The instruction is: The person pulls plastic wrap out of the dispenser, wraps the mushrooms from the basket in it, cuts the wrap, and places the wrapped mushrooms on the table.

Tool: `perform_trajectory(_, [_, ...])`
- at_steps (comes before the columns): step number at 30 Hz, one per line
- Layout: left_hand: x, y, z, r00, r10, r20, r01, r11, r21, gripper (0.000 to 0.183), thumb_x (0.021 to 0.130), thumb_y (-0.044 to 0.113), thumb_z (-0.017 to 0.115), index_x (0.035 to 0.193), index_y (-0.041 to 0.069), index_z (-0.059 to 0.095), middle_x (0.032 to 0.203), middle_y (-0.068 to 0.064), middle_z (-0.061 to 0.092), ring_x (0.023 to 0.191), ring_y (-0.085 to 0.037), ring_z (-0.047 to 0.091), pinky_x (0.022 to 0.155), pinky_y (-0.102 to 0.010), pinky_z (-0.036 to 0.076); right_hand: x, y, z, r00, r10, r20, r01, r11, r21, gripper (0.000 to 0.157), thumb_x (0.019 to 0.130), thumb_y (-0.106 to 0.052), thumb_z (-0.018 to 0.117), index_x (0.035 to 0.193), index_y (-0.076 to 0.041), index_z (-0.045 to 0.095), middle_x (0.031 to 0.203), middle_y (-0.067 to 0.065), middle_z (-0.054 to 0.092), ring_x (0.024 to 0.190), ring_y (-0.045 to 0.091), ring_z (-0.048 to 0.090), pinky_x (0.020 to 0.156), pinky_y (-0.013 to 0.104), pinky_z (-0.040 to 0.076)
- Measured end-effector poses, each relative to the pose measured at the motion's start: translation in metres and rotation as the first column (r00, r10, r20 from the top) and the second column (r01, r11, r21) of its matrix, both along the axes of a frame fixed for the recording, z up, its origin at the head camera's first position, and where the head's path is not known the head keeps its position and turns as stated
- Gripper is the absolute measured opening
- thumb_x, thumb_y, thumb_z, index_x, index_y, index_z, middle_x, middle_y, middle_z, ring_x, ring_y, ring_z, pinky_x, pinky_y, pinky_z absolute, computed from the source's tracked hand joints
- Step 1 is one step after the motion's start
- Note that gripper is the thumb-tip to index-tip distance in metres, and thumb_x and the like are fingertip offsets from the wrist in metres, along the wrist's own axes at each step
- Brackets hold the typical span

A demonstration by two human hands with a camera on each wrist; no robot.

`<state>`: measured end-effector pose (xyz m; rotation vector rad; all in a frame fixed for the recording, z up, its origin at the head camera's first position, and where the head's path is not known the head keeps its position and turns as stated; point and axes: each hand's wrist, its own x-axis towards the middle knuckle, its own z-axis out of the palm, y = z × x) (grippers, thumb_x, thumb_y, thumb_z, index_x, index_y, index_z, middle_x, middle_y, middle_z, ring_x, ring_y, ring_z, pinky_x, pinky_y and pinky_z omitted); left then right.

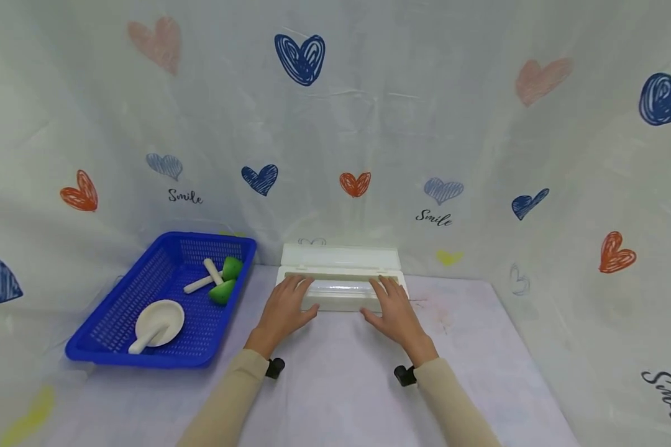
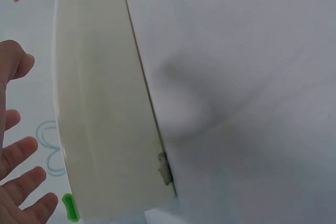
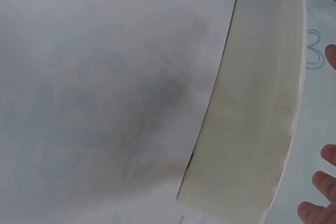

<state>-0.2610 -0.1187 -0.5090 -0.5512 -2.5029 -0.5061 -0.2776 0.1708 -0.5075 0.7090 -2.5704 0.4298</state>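
Observation:
A long white box (image 1: 335,304) stands at the back of the table with its lid (image 1: 341,256) raised. Inside lies a clear, shiny roll (image 1: 343,286), perhaps plastic film. My left hand (image 1: 285,308) hovers by the box's left end, fingers spread and relaxed, holding nothing. At the right end my right hand (image 1: 394,311) is likewise spread, with nothing in it. Whether fingertips touch the rim is unclear in the head view. The wrist views show the box's plain front wall (image 2: 105,98), and a small green piece (image 2: 70,207) shows beside it in the left one.
A blue plastic basket (image 1: 145,359) sits at the left. It holds a white bowl (image 1: 170,315) with a white stick-like handle (image 1: 147,339) across it, and two pale-handled things with green rounded heads (image 1: 232,268). A heart-printed curtain (image 1: 391,136) hangs behind the table.

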Motion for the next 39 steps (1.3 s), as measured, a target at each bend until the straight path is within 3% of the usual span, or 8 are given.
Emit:
perform_trajectory(6, [-0.009, 0.005, -0.003, 1.000, -0.014, 0.015, 0.013, 1.000, 0.022, 0.049, 0.088, 0.027, 0.082, 0.130, 0.007, 0.067, 0.129, -0.015, 0.067, 0.122, -0.035, 0.062, 0.103, -0.052, 0.051, -0.010, -0.005, -0.002, 1.000, 0.024, -0.016, -0.024, 1.000, 0.009, 0.060, 0.092, -0.030, 0.077, 0.142, -0.003, 0.057, 0.141, 0.025, 0.057, 0.133, 0.047, 0.053, 0.112, 0.058, 0.042])
perform_trajectory(15, [-0.016, 0.009, -0.010, 0.998, 0.040, 0.058, -0.041, 0.999, 0.010, 0.037, 0.090, 0.023, 0.080, 0.122, 0.006, 0.071, 0.121, -0.014, 0.071, 0.119, -0.036, 0.063, 0.106, -0.051, 0.048, -0.023, -0.011, -0.012, 0.996, 0.052, -0.069, -0.052, 0.999, 0.012, 0.035, 0.093, -0.016, 0.076, 0.123, -0.001, 0.070, 0.123, 0.018, 0.068, 0.114, 0.036, 0.066, 0.095, 0.051, 0.055])
perform_trajectory(22, [-0.018, 0.011, -0.015, 0.995, 0.025, 0.101, -0.022, 0.999, -0.025, 0.038, 0.090, 0.027, 0.081, 0.122, 0.007, 0.072, 0.116, -0.012, 0.071, 0.113, -0.035, 0.064, 0.104, -0.050, 0.049, -0.022, -0.014, -0.016, 1.000, 0.025, -0.016, -0.025, 1.000, 0.001, 0.028, 0.093, -0.020, 0.076, 0.115, -0.004, 0.074, 0.117, 0.014, 0.070, 0.111, 0.035, 0.065, 0.093, 0.055, 0.054])
perform_trajectory(28, [-0.018, 0.012, -0.014, 0.994, 0.004, 0.111, -0.004, 1.000, 0.005, 0.037, 0.091, 0.029, 0.080, 0.120, 0.007, 0.072, 0.113, -0.010, 0.071, 0.108, -0.032, 0.065, 0.095, -0.045, 0.053, -0.023, -0.012, -0.020, 0.998, 0.028, -0.052, -0.027, 0.999, 0.017, 0.022, 0.092, -0.017, 0.078, 0.111, -0.005, 0.076, 0.112, 0.013, 0.072, 0.106, 0.034, 0.068, 0.090, 0.052, 0.056])
perform_trajectory(32, [-0.019, 0.013, -0.012, 0.993, 0.012, 0.119, -0.017, 0.999, 0.042, 0.028, 0.089, 0.022, 0.081, 0.112, 0.006, 0.076, 0.108, -0.010, 0.072, 0.103, -0.031, 0.065, 0.091, -0.045, 0.053, -0.023, -0.010, -0.019, 0.996, 0.059, -0.070, -0.061, 0.998, -0.028, 0.019, 0.089, -0.013, 0.080, 0.106, -0.004, 0.077, 0.106, 0.013, 0.074, 0.101, 0.034, 0.070, 0.088, 0.049, 0.057])
perform_trajectory(39, [-0.024, 0.017, -0.006, 0.992, 0.031, 0.123, -0.043, 0.994, 0.102, 0.015, 0.082, 0.013, 0.084, 0.095, 0.007, 0.081, 0.096, -0.008, 0.074, 0.091, -0.030, 0.067, 0.084, -0.044, 0.054, -0.025, -0.012, -0.018, 0.999, 0.033, -0.002, -0.033, 0.994, -0.107, 0.008, 0.094, -0.007, 0.074, 0.100, -0.005, 0.078, 0.099, 0.010, 0.075, 0.095, 0.031, 0.071, 0.085, 0.045, 0.057])
